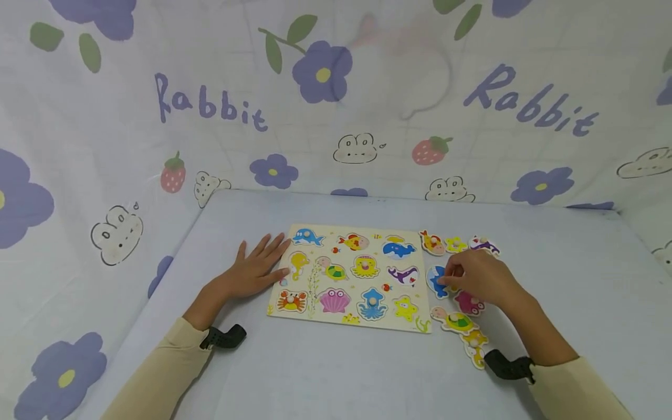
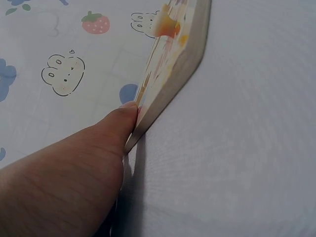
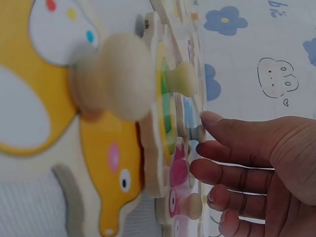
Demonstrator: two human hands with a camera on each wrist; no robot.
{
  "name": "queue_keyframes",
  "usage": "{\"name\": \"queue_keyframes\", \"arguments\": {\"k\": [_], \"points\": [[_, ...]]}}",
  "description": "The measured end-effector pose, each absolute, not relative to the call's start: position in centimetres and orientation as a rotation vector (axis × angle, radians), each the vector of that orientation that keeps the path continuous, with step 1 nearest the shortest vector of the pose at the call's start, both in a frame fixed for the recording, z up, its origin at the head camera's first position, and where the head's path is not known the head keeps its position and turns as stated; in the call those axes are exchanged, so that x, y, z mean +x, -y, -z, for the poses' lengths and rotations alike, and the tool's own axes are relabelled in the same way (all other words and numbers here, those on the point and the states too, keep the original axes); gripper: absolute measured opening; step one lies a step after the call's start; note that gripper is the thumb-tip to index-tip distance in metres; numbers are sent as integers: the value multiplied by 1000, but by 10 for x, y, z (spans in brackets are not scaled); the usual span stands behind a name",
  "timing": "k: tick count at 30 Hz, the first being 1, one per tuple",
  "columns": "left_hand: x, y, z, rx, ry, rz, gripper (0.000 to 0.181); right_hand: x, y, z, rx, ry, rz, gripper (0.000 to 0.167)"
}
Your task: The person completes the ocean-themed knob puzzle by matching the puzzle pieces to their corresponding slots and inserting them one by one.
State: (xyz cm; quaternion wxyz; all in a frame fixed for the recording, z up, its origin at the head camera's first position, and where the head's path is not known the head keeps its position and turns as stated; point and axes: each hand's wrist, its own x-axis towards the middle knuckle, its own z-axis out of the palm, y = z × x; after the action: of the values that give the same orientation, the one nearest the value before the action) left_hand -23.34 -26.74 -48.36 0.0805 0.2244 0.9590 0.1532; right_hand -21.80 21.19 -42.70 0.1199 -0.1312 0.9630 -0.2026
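A wooden puzzle board (image 1: 336,231) with printed sea animals lies flat on the table. My left hand (image 1: 257,268) rests at its left edge, fingers spread, thumb and fingertips touching the board; in the left wrist view the thumb (image 2: 121,121) lies against the board's edge. Beside the board's right edge, my right hand (image 1: 483,277) pinches a blue whale puzzle piece (image 1: 434,283) between thumb and forefinger. The right wrist view shows those fingertips at its small knob (image 3: 198,133). A dolphin (image 1: 307,237), a crab (image 1: 291,301) and a squid (image 1: 372,304) with knobs sit in the board.
Loose knobbed pieces lie right of the board: a fish (image 1: 433,242), a starfish (image 1: 455,244), a purple whale (image 1: 484,244), a pink piece (image 1: 469,303), a turtle (image 1: 458,321) and a yellow seahorse (image 1: 475,345). A printed curtain (image 1: 399,116) hangs behind the table (image 1: 325,373).
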Motion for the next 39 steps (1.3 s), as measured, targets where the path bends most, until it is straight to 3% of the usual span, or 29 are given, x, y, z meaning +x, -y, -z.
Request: {"name": "queue_keyframes", "arguments": {"k": [32, 39], "points": [[-231, 267, 483, 661, -2856, -465, 75, -215, -202, 431, -406, -2843, 567, 13], [-232, 266, 482, 667, -2863, -446, 75, -215, -202, 431, -347, -2845, 563, 19]]}}
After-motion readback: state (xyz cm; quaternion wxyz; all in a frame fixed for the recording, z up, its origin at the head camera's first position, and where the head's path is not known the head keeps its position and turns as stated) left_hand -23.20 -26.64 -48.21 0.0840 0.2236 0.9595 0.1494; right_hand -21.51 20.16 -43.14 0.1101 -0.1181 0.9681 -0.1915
